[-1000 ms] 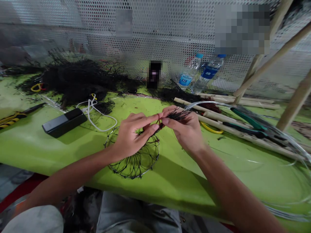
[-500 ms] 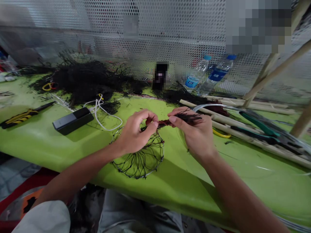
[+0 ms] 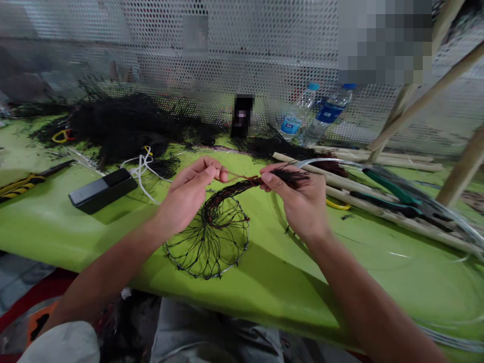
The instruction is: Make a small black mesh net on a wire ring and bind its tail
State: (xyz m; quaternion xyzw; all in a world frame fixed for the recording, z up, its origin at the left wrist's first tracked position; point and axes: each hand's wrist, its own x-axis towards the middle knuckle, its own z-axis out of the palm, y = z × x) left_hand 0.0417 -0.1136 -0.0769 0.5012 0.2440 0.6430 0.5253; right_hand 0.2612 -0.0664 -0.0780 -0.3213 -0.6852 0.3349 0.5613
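Note:
A black knotted net (image 3: pixel 206 247) hangs on a round wire hoop, its strands gathered into a bundle that curves up to the right. My right hand (image 3: pixel 297 194) is closed on the gathered end, with loose black strand tips sticking out past the thumb. Reddish-brown cord (image 3: pixel 244 177) is looped around the bundle just left of those fingers. With thumb and fingers pinched, my left hand (image 3: pixel 191 194) draws this cord out to the left, above the hoop. The hoop rests on the green tabletop (image 3: pixel 260 282).
Black netting (image 3: pixel 124 126) is heaped at the back left. Pliers (image 3: pixel 30 184), a dark box (image 3: pixel 104 190) and a white cable (image 3: pixel 140 174) lie on the left. Bottles (image 3: pixel 295 113) stand at the perforated wall. Wooden sticks (image 3: pixel 378 206) and green-handled pliers (image 3: pixel 393 186) lie right.
My left hand has moved left and up off the bundle, pulling the cord into a stretched line. My right hand keeps its hold. The camera view has shifted slightly.

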